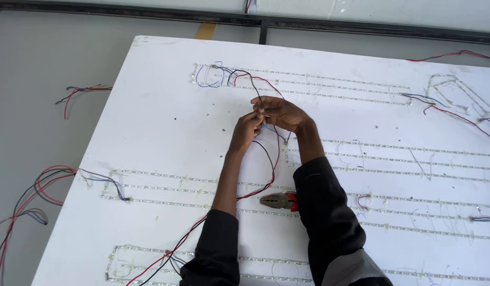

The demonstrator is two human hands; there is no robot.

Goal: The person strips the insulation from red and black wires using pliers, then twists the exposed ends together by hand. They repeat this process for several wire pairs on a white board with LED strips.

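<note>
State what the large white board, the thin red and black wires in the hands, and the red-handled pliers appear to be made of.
Large white board: flat and matte, likely plastic or foam sheet; the look leaves it open.
Thin red and black wires: bend freely, so probably plastic-coated; no bare core is visible.
Red-handled pliers: dull grey jaws look metal, the red grips plastic or rubber.

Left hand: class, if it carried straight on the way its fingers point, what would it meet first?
The left hand points up-right into the right hand; they already touch around the thin black and red wires. Beyond that, probably the white board's top row of LED strips.
</note>
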